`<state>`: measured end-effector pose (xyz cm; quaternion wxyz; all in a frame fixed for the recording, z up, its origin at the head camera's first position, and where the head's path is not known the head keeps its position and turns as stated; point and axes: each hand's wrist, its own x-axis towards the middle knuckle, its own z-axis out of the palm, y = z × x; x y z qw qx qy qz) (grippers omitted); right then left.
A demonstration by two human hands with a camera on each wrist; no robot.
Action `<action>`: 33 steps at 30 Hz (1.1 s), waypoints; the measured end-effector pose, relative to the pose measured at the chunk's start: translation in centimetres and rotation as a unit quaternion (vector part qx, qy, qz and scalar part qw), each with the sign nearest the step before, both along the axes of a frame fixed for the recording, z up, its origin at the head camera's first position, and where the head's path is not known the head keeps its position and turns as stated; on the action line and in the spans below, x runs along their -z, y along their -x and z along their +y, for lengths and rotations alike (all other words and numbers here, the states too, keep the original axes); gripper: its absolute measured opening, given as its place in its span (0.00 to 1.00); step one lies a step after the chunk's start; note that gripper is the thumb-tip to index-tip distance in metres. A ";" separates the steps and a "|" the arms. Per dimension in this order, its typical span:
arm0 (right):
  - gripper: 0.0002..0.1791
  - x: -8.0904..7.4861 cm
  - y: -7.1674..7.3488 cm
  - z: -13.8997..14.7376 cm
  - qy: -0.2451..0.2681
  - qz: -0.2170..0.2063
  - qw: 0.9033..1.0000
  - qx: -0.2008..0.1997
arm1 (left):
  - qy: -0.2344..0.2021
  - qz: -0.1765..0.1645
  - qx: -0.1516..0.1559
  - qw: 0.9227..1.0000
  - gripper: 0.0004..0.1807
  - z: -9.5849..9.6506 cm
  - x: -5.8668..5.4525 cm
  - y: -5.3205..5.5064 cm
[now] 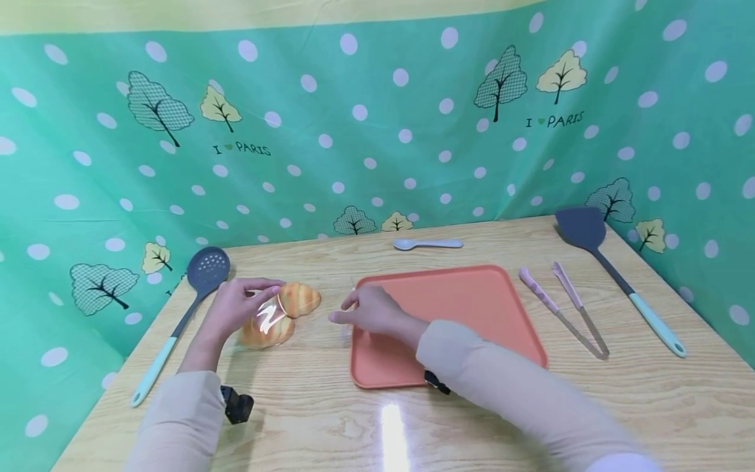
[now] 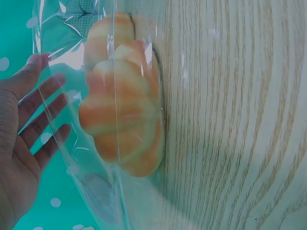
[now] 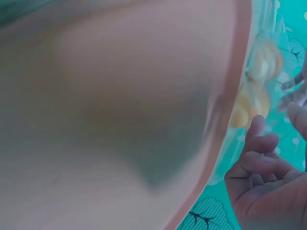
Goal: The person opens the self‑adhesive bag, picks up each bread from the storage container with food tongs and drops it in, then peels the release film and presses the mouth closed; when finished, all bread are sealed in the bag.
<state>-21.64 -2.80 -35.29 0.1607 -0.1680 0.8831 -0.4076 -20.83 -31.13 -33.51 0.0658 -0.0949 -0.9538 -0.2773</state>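
Observation:
Croissant-shaped bread rolls (image 1: 299, 299) lie in a clear plastic bag (image 1: 268, 317) on the left half of the table. My left hand (image 1: 240, 305) pinches the bag's film at its upper left; in the left wrist view, the thumb (image 2: 33, 64) is on one side and the fingers show through the plastic. Over the left rim of a pink tray (image 1: 448, 301) is my right hand (image 1: 368, 309), its fingers loosely bent and pointing toward the bag. Nothing shows between its thumb and fingers in the right wrist view. Clear film reaches close to the tray's left edge.
A slotted spoon (image 1: 206, 270) lies left of the bag. Behind the tray is a small lilac spoon (image 1: 427, 243). Tongs (image 1: 569, 311) and a dark spatula (image 1: 580, 226) lie to the right. A green dotted curtain (image 1: 377, 131) hangs behind the table.

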 end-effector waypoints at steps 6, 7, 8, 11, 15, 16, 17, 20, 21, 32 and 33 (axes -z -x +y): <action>0.22 0.3 -0.4 -1.6 -0.028 -0.038 0.999 0.028 | -0.002 0.003 0.004 1.000 0.14 -0.1 0.1 0.0; 0.22 0.4 -0.5 -1.8 -0.032 -0.040 0.998 0.029 | -0.002 0.004 0.005 1.000 0.14 -0.1 0.1 0.0; 0.20 0.4 -0.5 -2.0 -0.037 -0.041 0.998 0.028 | -0.002 0.005 0.005 1.000 0.14 -0.1 0.1 0.0; 0.17 0.5 -0.7 -2.5 -0.056 -0.028 0.998 0.019 | -0.001 0.008 0.007 1.000 0.13 -0.2 0.2 0.0; 0.17 0.5 -0.8 -2.8 -0.072 -0.017 0.997 0.015 | -0.004 0.012 0.009 1.000 0.13 -0.1 0.2 0.0; 0.16 0.5 -0.9 -2.9 -0.074 -0.013 0.997 0.016 | -0.005 0.014 0.010 1.000 0.13 -0.1 0.2 0.0; 0.16 0.5 -0.9 -2.9 -0.073 -0.013 0.997 0.018 | -0.006 0.017 0.011 1.000 0.13 -0.1 0.2 0.0; 0.13 0.3 -1.0 -2.9 -0.069 -0.008 0.997 0.024 | -0.008 0.021 0.012 1.000 0.13 -0.1 0.1 0.0; 0.13 0.3 -1.1 -2.9 -0.067 -0.005 0.997 0.025 | -0.008 0.020 0.012 1.000 0.13 -0.1 0.1 0.0; 0.11 0.3 -1.4 -3.0 -0.051 -0.014 0.999 0.009 | 0.008 -0.028 0.020 0.999 0.16 0.1 -0.6 0.0; 0.12 0.3 -1.5 -3.0 -0.049 -0.013 0.999 0.003 | 0.011 -0.040 0.020 0.999 0.17 0.2 -0.7 0.1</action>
